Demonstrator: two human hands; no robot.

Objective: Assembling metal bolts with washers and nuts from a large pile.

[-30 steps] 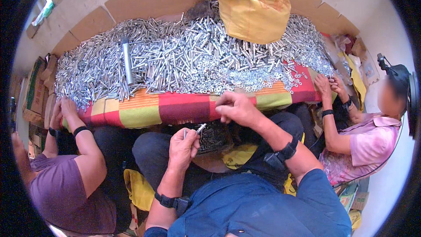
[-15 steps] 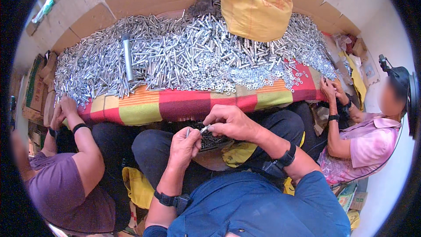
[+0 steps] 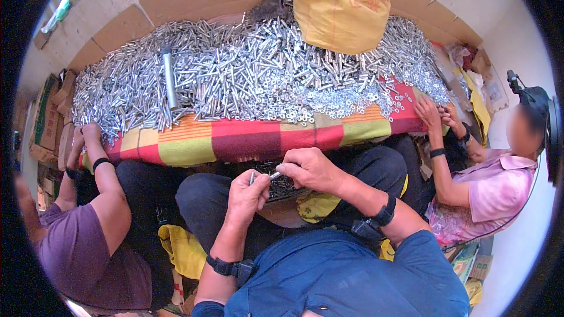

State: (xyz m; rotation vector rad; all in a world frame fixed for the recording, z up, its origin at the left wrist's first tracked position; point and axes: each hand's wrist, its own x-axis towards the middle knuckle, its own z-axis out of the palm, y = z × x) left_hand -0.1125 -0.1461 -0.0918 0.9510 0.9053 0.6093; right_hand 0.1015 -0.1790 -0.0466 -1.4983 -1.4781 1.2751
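Note:
My left hand is closed, with a slim metal bolt sticking up between its fingers. My right hand pinches the end of another small metal rod-like piece, which bridges to the left fingertips. Whether that piece is a bolt or a sleeve is too small to tell. Both hands are close together above a dark container of metal parts between my knees. Beyond them lies a big heap of metal bolts and sleeves, with loose washers and nuts along its near side.
A checkered cloth runs under the heap's near edge. A thick metal tube lies on the heap, and a yellow woven sack rests at its back. People sit close on both sides, a purple sleeve left and a pink sleeve right.
My right fingers have drawn together and come down slightly, and the piece between my hands shows more plainly. The person on the right has moved a hand left over the cloth's edge.

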